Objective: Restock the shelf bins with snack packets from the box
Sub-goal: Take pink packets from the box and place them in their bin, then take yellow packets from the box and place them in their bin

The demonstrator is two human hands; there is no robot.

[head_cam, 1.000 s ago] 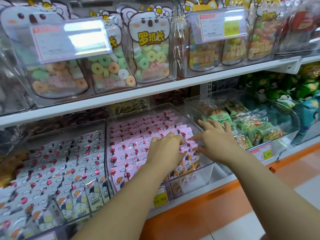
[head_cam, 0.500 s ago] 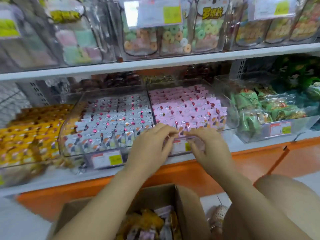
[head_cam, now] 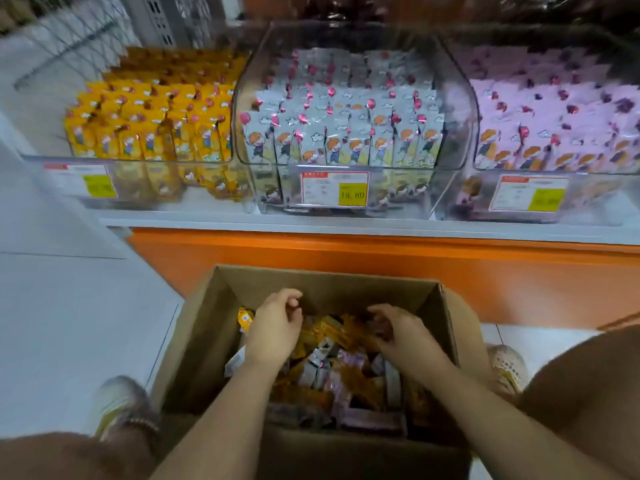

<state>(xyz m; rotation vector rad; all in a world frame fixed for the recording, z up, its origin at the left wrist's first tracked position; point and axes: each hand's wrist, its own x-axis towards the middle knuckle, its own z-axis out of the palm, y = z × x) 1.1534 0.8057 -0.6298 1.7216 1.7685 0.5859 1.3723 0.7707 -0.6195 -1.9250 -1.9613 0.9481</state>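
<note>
**Pick step: both hands down in the box**

Left hand (head_cam: 277,327): fingers (head_cam: 292,301) loosely curled, nothing pinched. Snack packets (head_cam: 332,372) are heaped just beneath, inside the box (head_cam: 311,280). Right hand (head_cam: 401,332): fingers are dipped among the packets and the grip cannot be told. Next, judged: one colour to be gathered and lifted to its matching shelf bin (head_cam: 440,188), beyond the fingertips.

The pink-packet bin (head_cam: 595,192) is being cut off by the right edge. The small print on the price label (head_cam: 335,188) is being blurred beyond reading. The fingertips of the right hand (head_cam: 403,332) are being hidden among the packets (head_cam: 332,370) in the box (head_cam: 311,283).
</note>
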